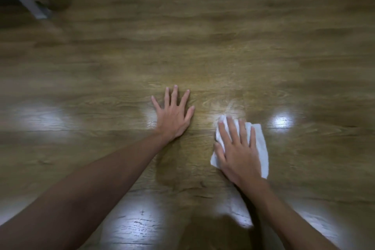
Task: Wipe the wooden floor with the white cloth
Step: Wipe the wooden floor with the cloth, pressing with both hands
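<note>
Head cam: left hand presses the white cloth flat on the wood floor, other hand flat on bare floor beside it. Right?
Not quite: the hands are swapped. The head view shows the right hand pressing the white cloth flat on the wood floor, fingers straight. The left hand lies flat on bare floor beside it, fingers spread, clear of the cloth.
</note>
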